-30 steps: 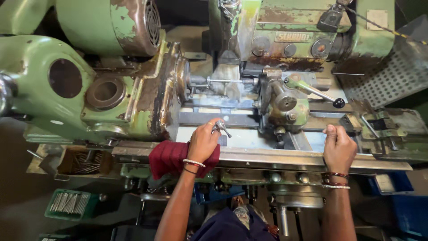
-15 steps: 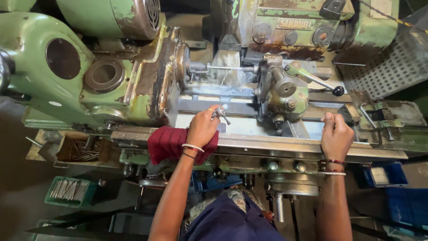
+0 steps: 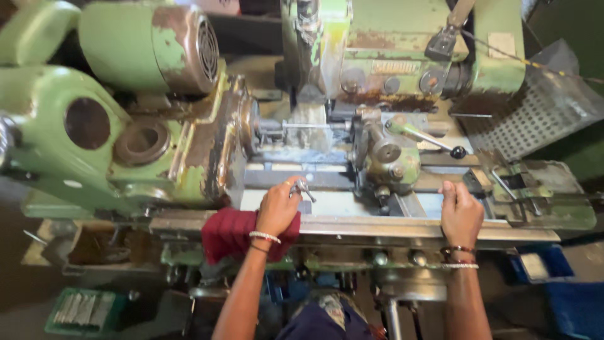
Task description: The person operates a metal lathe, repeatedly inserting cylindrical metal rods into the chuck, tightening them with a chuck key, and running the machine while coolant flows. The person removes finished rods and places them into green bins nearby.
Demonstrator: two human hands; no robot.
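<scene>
Left hand (image 3: 277, 206) gripping small metal part (image 3: 304, 188) pointing lower-right, right hand (image 3: 461, 211) clenched on bed rail (image 3: 402, 226).

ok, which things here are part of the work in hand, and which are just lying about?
In hand:
- left hand, grip on a small metal tool
- right hand on the grey machine bed
- thin metal rod mounted in the green machine

Lying about:
- dark red cloth
- green crate of metal parts
- grey perforated metal basket
</scene>
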